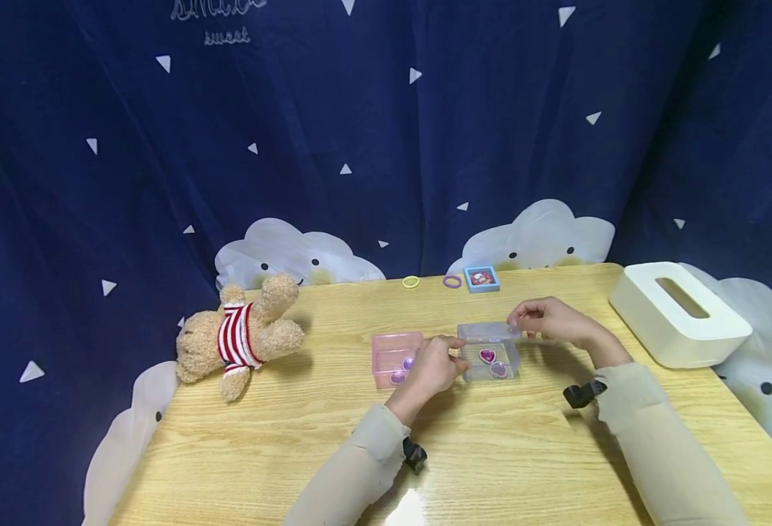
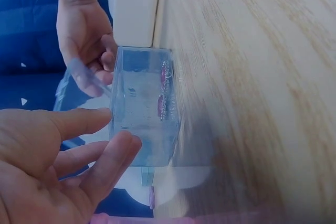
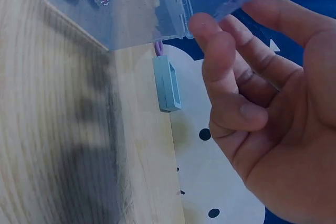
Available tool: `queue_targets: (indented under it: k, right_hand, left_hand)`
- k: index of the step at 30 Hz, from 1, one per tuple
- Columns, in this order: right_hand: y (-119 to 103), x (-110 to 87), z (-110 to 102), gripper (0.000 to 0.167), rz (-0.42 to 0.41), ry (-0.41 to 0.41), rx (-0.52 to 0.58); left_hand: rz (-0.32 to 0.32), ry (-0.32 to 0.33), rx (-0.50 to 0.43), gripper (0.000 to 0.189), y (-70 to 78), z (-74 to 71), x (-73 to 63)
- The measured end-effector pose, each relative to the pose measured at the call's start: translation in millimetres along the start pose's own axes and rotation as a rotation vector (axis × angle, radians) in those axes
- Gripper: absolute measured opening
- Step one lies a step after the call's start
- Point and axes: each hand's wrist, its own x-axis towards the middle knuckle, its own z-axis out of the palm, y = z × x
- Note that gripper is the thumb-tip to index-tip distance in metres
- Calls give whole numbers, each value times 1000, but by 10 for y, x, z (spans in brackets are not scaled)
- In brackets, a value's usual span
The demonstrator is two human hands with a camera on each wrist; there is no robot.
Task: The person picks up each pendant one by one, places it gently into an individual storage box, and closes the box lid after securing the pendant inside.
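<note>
A clear plastic box (image 1: 480,372) stands on the table with its hinged lid (image 1: 486,332) raised. Inside lie a dark pink heart-shaped gem (image 1: 487,356) and a paler purple gem (image 1: 499,370), both with beaded rims. My right hand (image 1: 550,321) pinches the lid's edge at the right between thumb and fingers, as the right wrist view shows. At the box's left side, my left hand (image 1: 429,369) touches the wall with thumb and fingers fairly straight. Partly behind that hand is an open pink box (image 1: 386,358) holding purple gems (image 1: 398,378).
A teddy bear (image 1: 241,340) in a striped top lies at the left. Toward the back edge are a yellow ring (image 1: 411,282), a purple ring (image 1: 452,281) and a blue square frame (image 1: 482,279). A white tissue box (image 1: 678,314) stands at the right.
</note>
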Motion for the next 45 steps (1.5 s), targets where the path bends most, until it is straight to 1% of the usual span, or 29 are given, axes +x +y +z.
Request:
queue_targets:
  k: [4, 10, 14, 19, 21, 26, 29, 34, 45]
  right_hand:
    - [42, 9, 31, 24, -11, -41, -9]
    - [70, 10, 58, 29, -33, -38, -39]
    - [76, 7, 60, 32, -26, -35, -41]
    - [88, -7, 66, 37, -41, -33, -50]
    - [89, -15, 75, 40, -49, -37, -56]
    - [97, -21, 96, 44, -56, -49, -52]
    - [100, -20, 100, 45, -62, -55, -62]
    - [98, -16, 100, 46, -55, -61, -71]
    - [64, -5, 116, 50, -65, -58, -90]
  left_hand:
    - [0, 9, 23, 38, -2, 1, 2]
    - [-30, 19, 34, 37, 3, 4, -2]
    - [-45, 22, 43, 38, 12, 10, 3]
    - [-72, 8, -3, 62, 22, 8, 4]
    - [-67, 3, -20, 67, 17, 6, 2]
    - [-23, -22, -18, 60, 2, -8, -9]
    - [-14, -31, -13, 58, 0, -14, -12]
    - [-17, -25, -31, 53, 1, -8, -2]
    - [-22, -8, 8, 52, 14, -21, 17]
